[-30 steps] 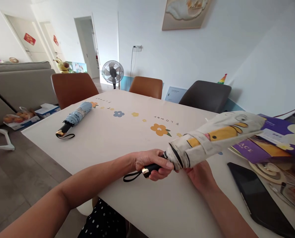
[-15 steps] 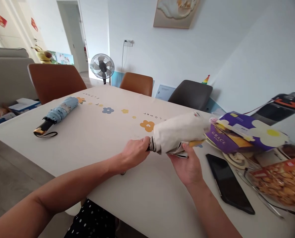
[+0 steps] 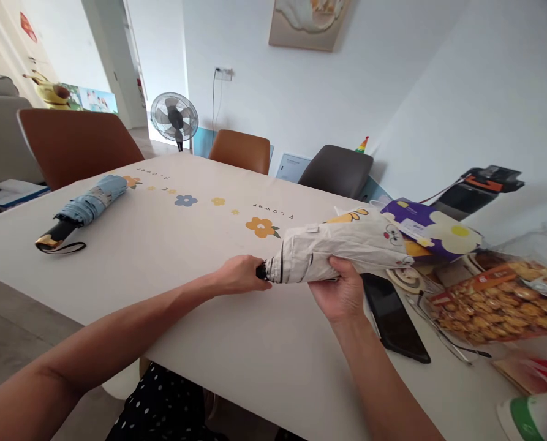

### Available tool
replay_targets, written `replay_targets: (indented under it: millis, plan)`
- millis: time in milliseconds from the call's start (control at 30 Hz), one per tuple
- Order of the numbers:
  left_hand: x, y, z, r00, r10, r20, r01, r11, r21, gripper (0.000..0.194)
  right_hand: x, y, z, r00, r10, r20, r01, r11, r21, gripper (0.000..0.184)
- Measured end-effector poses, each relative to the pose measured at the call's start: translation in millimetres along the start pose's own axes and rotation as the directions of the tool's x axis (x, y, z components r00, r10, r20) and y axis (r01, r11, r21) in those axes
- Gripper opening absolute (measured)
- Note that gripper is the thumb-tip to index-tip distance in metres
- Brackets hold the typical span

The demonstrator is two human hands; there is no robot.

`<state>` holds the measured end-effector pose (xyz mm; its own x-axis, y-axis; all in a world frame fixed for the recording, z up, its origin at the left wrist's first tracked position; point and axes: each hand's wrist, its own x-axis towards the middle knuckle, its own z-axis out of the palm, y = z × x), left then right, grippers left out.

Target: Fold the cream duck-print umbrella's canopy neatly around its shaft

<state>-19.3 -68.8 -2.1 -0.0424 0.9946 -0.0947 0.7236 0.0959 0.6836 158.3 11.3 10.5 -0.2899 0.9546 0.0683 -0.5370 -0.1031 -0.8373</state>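
Note:
A folded white umbrella (image 3: 296,254) with a yellow and cartoon-face print lies across both my hands, just above the table. My left hand (image 3: 241,274) is closed around its black handle, most of which the fingers hide. Beneath the loose canopy, my right hand (image 3: 342,288) grips the cloth, thumb on top and fingers mostly hidden below. The canopy's far end widens out to the right, over the phone's upper end. A second folded umbrella (image 3: 92,199), light blue with a black handle and wrist strap, rests on the table to the left.
On the right of the white table (image 3: 273,355) are a black phone (image 3: 397,318), glasses (image 3: 448,337), a bag of nuts or biscuits (image 3: 489,300), a purple box (image 3: 432,226), a black bottle (image 3: 466,193) and a cup (image 3: 535,416). Chairs (image 3: 241,150) stand along the far side.
The white umbrella has been turned in my hands, so its yellow print and cartoon faces now show. My view has shifted to the right. The blue umbrella has stayed put.

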Motion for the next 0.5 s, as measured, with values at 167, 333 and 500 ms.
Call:
replay_targets:
  millis: [167,333,500]
  plan:
    - [-10,18,-1.7,0.994,-0.023,0.106,0.072,0.876,-0.476,0.020,7,-5,-14,0.995,0.029,0.091,-0.025,0.999,-0.047,0.025]
    - [-22,21,-23.2,0.985,-0.064,-0.161,-0.055,0.767,-0.639,0.032,21,15,-33,0.978,0.204,-0.049,-0.210,0.954,-0.213,0.013]
    - [-76,-29,-81.2,0.759,-0.364,-0.540,-0.047,0.796,-0.604,0.028,23,22,-41,0.961,0.223,-0.163,-0.262,0.924,-0.279,0.014]
